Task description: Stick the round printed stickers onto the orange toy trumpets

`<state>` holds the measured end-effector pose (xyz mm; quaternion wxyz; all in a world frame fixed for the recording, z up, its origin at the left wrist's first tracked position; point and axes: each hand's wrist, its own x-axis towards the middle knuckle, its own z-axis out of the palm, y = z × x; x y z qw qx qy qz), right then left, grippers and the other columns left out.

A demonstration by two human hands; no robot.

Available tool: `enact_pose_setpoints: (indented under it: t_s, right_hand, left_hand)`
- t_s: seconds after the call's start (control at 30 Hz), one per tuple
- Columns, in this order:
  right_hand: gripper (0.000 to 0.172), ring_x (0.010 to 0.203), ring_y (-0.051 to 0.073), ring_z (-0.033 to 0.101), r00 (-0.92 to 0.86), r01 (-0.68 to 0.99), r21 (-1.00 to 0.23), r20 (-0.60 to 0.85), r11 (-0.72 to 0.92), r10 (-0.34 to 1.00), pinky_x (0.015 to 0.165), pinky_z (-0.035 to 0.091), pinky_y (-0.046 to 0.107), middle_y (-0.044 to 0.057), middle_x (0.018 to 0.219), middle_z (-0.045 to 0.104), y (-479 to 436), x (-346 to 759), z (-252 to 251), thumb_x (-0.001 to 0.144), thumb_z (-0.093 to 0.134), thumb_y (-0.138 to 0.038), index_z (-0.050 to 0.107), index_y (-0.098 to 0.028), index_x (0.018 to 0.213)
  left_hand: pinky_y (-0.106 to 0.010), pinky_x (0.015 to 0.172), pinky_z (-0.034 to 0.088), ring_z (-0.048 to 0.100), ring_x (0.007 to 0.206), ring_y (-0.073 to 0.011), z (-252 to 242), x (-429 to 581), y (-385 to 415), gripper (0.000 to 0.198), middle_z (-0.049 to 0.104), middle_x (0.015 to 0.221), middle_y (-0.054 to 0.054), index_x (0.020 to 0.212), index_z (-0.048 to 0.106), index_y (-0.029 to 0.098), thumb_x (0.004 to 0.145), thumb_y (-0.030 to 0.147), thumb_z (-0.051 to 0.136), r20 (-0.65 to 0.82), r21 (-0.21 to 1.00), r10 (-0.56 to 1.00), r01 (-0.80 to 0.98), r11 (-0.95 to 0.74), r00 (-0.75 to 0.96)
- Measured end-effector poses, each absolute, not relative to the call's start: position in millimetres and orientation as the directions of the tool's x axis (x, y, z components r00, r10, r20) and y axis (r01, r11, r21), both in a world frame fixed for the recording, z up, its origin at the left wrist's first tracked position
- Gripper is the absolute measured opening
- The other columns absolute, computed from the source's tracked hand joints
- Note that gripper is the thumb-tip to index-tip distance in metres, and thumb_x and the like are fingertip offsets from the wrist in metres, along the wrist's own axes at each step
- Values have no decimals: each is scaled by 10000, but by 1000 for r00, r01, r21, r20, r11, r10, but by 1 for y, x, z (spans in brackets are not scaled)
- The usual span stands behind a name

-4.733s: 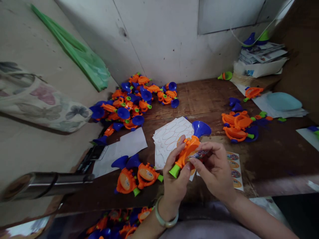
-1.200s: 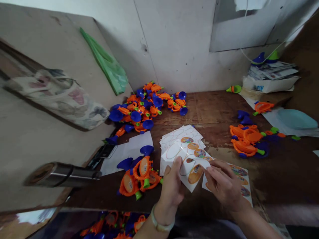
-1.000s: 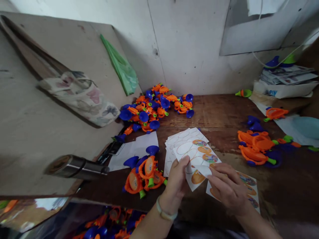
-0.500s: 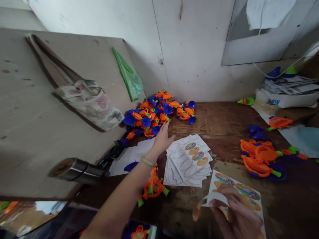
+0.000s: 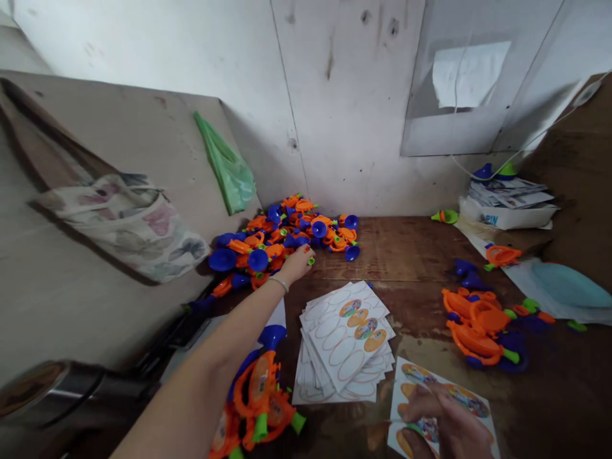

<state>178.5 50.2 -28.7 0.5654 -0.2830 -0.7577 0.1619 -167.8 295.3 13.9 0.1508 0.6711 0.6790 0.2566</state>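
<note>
Dim light, brightest on the wall (image 5: 344, 127); tabletop (image 5: 549, 395) darker in front; right hand (image 5: 452, 421) blurred; edges stretched.

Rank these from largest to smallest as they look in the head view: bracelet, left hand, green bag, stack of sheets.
1. Stack of sheets
2. Green bag
3. Left hand
4. Bracelet
This is pictured size only; the stack sits nearer the camera than the bag.

Shows smooth, glossy plastic on the trumpets (image 5: 259, 259), worn wood across the table (image 5: 396, 250), matt paper in the sticker sheets (image 5: 348, 344), shiny metal on the flask (image 5: 76, 396), matt cloth on the bag (image 5: 136, 239).
</note>
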Motion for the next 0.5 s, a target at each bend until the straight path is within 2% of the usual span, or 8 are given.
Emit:
enact_pose_setpoints:
  t_s: [0.13, 0.23, 0.27, 0.33, 0.37, 0.4, 0.43, 0.5]
  right_hand:
    - [858, 681, 239, 772, -128, 230, -575, 782, 785, 611, 699, 717, 397, -16, 816, 790, 55, 175, -11, 964, 655, -86, 322, -342, 1713]
    - [768, 870, 285, 799, -108, 440, -495, 799, 749, 592, 822, 707, 457, 45, 1003, 798, 56, 183, -1, 916, 760, -122, 492, -337, 1603]
    - [731, 959, 314, 795, -111, 515, -465, 797, 720, 593, 858, 700, 479, 75, 1107, 789, 55, 185, 0, 893, 803, -153, 552, -333, 1555]
    - [736, 1110, 371, 765, -92, 570, -463, 785, 678, 613, 894, 696, 509, 123, 1313, 732, 53, 180, -2, 868, 864, -251, 579, -327, 1543]
    - [808, 1169, 397, 748, -80, 541, -492, 778, 682, 624, 911, 700, 529, 134, 1391, 697, 51, 173, -4, 862, 884, -308, 534, -336, 1590]
    - [905, 1213, 416, 735, -86, 493, -521, 768, 697, 635, 931, 704, 549, 135, 1448, 668, 50, 164, -7, 851, 906, -368, 466, -359, 1641]
    - [987, 1234, 425, 732, -104, 432, -549, 758, 715, 644, 943, 709, 563, 128, 1480, 651, 49, 154, -8, 828, 931, -415, 415, -391, 1669]
    - [996, 1212, 405, 753, -137, 288, -639, 709, 713, 692, 937, 722, 557, 109, 1508, 635, 47, 132, -8, 810, 952, -421, 424, -444, 1654]
  left_hand:
    - [-568, 1245, 465, 608, 1447, -324, 39, -167, 257, 286, 688, 1483, -162, 1225, 749, 159, 1009, 345, 723, 258, 668, 964, 732, -130, -64]
    - [-512, 1212, 503, 656, 1393, -331, 57, -158, 203, 394, 739, 1412, -158, 1255, 755, 178, 1010, 464, 637, 324, 756, 939, 628, -183, -115]
    - [-485, 1129, 567, 713, 1294, -326, 60, -151, 181, 444, 762, 1364, -153, 1251, 759, 183, 1014, 526, 605, 323, 784, 939, 590, -194, -120]
    - [-402, 853, 655, 787, 955, -272, 63, -129, 134, 523, 808, 1210, -136, 1187, 781, 190, 1022, 634, 560, 296, 827, 949, 527, -196, -111]
    - [-346, 678, 630, 751, 750, -229, 62, -116, 112, 558, 819, 1033, -110, 1129, 792, 190, 1010, 685, 564, 258, 854, 963, 484, -190, -76]
    - [-310, 565, 569, 684, 629, -198, 61, -101, 92, 587, 796, 904, -89, 1111, 791, 184, 999, 720, 580, 183, 912, 982, 378, -157, -34]
    - [-288, 521, 521, 621, 567, -172, 59, -86, 75, 603, 769, 825, -69, 1064, 789, 182, 980, 750, 604, 149, 945, 989, 295, -141, -3]
    - [-276, 599, 525, 629, 644, -173, 56, -60, 52, 607, 738, 774, -62, 922, 765, 181, 947, 777, 652, 170, 960, 984, 218, -176, 46]
